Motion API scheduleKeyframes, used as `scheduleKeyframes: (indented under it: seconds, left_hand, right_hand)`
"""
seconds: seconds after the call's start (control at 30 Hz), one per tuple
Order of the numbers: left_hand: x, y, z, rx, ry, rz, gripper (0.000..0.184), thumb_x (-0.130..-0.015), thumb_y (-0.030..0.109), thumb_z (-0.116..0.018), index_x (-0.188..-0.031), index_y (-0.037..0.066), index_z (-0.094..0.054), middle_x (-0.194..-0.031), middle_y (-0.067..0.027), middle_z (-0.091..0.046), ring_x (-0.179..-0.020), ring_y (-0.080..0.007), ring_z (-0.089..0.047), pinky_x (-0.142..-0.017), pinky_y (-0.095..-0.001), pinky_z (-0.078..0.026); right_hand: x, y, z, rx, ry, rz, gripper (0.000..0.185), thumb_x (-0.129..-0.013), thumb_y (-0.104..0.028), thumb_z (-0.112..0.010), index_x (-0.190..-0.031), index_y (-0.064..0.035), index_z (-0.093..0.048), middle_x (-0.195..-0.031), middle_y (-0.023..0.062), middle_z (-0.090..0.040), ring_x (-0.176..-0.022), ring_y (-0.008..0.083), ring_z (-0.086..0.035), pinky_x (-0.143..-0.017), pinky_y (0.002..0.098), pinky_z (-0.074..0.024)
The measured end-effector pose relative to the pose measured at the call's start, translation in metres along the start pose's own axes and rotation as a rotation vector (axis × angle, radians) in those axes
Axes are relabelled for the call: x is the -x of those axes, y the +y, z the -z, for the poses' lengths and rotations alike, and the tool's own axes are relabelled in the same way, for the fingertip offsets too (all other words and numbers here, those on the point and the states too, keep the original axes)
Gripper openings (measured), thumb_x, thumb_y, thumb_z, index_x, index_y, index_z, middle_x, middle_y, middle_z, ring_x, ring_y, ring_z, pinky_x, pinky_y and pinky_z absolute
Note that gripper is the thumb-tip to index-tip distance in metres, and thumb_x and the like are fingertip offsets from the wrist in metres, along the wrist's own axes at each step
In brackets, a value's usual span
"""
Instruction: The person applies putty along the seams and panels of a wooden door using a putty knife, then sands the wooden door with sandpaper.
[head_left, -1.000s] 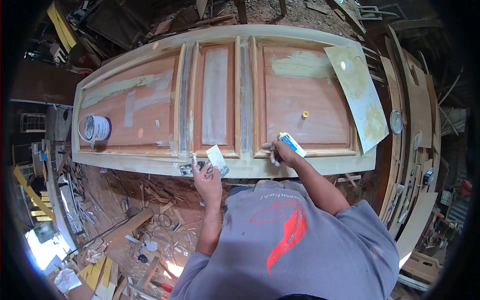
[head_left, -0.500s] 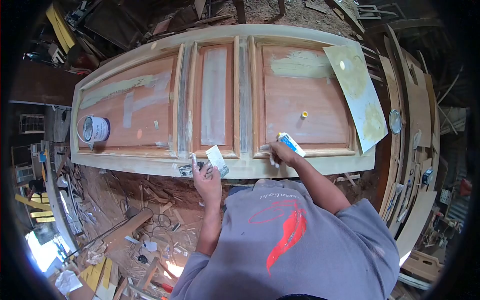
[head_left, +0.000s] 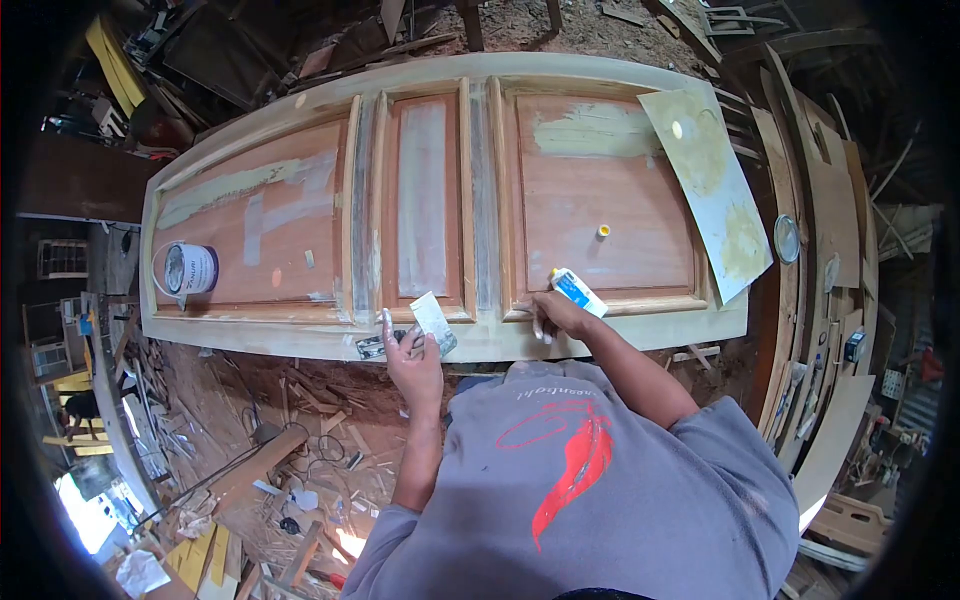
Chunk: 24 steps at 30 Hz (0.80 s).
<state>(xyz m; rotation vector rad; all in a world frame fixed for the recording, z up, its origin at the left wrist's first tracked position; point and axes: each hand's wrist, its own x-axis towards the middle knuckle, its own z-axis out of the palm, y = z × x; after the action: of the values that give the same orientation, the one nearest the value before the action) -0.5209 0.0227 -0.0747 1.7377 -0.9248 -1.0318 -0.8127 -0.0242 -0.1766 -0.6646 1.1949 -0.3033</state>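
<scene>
1. Left hand (head_left: 413, 362): index finger extended, the other fingers bent, gripping a pale card (head_left: 431, 314); white smears mark the fingers.
2. Right hand (head_left: 560, 314): fingers bent downward and slightly apart at the near edge, white on their tips; whether they close on anything, I cannot tell.
3. One tube (head_left: 577, 291), white and blue, lies at the right hand; contact is unclear.
4. One dark tool (head_left: 372, 346) lies on the near edge, just beside the left hand.
5. One yellow and white cap (head_left: 603, 232) sits on the right panel.
6. One can (head_left: 192, 269) stands at the left end.
7. One door (head_left: 484, 200) has three panels, patched with pale filler; one stained sheet (head_left: 708, 195) lies across its right end.
8. Scraps (head_left: 330, 415) litter the floor; boards (head_left: 828, 210) stand at right.
</scene>
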Motion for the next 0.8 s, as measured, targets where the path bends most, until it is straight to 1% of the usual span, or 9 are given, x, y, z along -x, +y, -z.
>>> scheduleKeyframes:
  seconds: [0.03,0.13,0.23,0.33,0.53,0.57,0.67,0.77,0.8]
  left_hand:
    - [0.000,0.001,0.001,0.005,0.003,0.003,0.090,-0.096,-0.005,-0.066,-0.172,0.007,-0.021,-0.124,-0.0244,-0.073,-0.107,-0.0221,-0.073,-0.088,-0.0340,-0.063]
    - [-0.002,0.002,0.006,-0.040,0.013,-0.009,0.090,-0.096,-0.005,-0.066,-0.172,0.007,-0.021,-0.125,-0.0249,-0.073,-0.108,-0.0228,-0.073,-0.089,-0.0343,-0.063]
    - [-0.003,-0.004,0.008,-0.017,0.006,-0.003,0.089,-0.096,-0.005,-0.066,-0.172,0.007,-0.021,-0.126,-0.0254,-0.073,-0.108,-0.0234,-0.073,-0.089,-0.0348,-0.063]
    - [-0.003,-0.004,0.006,-0.023,0.008,0.005,0.089,-0.096,-0.005,-0.066,-0.172,0.007,-0.022,-0.127,-0.0256,-0.073,-0.109,-0.0238,-0.073,-0.090,-0.0353,-0.063]
    - [-0.002,0.007,-0.008,0.015,-0.022,-0.009,0.088,-0.097,-0.006,-0.065,-0.172,0.009,-0.022,-0.127,-0.0249,-0.073,-0.107,-0.0220,-0.073,-0.090,-0.0349,-0.062]
    - [-0.003,0.008,-0.010,0.017,-0.030,-0.016,0.088,-0.097,-0.006,-0.065,-0.172,0.009,-0.022,-0.126,-0.0247,-0.073,-0.107,-0.0217,-0.073,-0.089,-0.0347,-0.062]
    - [-0.004,0.010,-0.011,0.016,-0.039,-0.021,0.088,-0.097,-0.006,-0.065,-0.172,0.009,-0.022,-0.126,-0.0240,-0.073,-0.106,-0.0212,-0.073,-0.088,-0.0341,-0.062]
    - [-0.005,0.011,-0.009,0.008,-0.037,-0.020,0.088,-0.097,-0.006,-0.065,-0.172,0.008,-0.022,-0.125,-0.0236,-0.073,-0.106,-0.0212,-0.073,-0.087,-0.0337,-0.062]
    - [-0.005,0.010,-0.007,0.002,-0.034,-0.024,0.088,-0.096,-0.006,-0.065,-0.172,0.008,-0.022,-0.125,-0.0236,-0.074,-0.106,-0.0213,-0.073,-0.088,-0.0337,-0.062]
  right_hand:
    - [-0.002,0.003,0.001,-0.069,0.014,-0.027,0.050,-0.107,-0.038,-0.046,-0.089,0.0029,-0.070,-0.069,0.0178,-0.071,-0.053,0.0272,-0.068,-0.050,0.0402,-0.0553]
    - [0.005,-0.002,-0.002,0.195,0.115,0.001,0.050,-0.108,-0.039,-0.045,-0.092,0.0025,-0.069,-0.068,0.0167,-0.069,-0.053,0.0270,-0.068,-0.050,0.0398,-0.0543]
    - [0.017,-0.017,-0.016,0.325,0.075,0.029,0.048,-0.107,-0.039,-0.047,-0.092,0.0015,-0.067,-0.066,0.0158,-0.068,-0.054,0.0268,-0.068,-0.051,0.0406,-0.0540]
    - [0.013,-0.014,-0.024,0.260,0.077,0.077,0.047,-0.107,-0.039,-0.046,-0.091,0.0004,-0.067,-0.066,0.0151,-0.068,-0.054,0.0256,-0.067,-0.051,0.0394,-0.0530]
    - [-0.014,0.015,-0.006,-0.170,-0.032,-0.028,0.043,-0.109,-0.039,-0.042,-0.096,-0.0059,-0.066,-0.064,0.0103,-0.065,-0.049,0.0218,-0.057,-0.049,0.0350,-0.0467]
    - [-0.013,0.017,-0.001,-0.237,-0.032,-0.060,0.046,-0.108,-0.038,-0.039,-0.112,-0.0046,-0.070,-0.066,0.0094,-0.066,-0.047,0.0205,-0.055,-0.049,0.0343,-0.0456]
    - [0.004,0.003,-0.001,-0.340,-0.090,-0.039,0.054,-0.108,-0.038,-0.037,-0.129,-0.0005,-0.069,-0.068,0.0092,-0.067,-0.049,0.0194,-0.057,-0.050,0.0340,-0.0483]
    - [0.008,-0.005,-0.007,-0.181,0.049,0.047,0.057,-0.109,-0.038,-0.037,-0.137,0.0020,-0.067,-0.069,0.0097,-0.067,-0.051,0.0193,-0.060,-0.053,0.0339,-0.0518]
    - [0.008,-0.007,-0.009,-0.116,0.054,0.072,0.057,-0.109,-0.037,-0.037,-0.135,0.0029,-0.068,-0.069,0.0101,-0.068,-0.052,0.0197,-0.061,-0.054,0.0344,-0.0528]
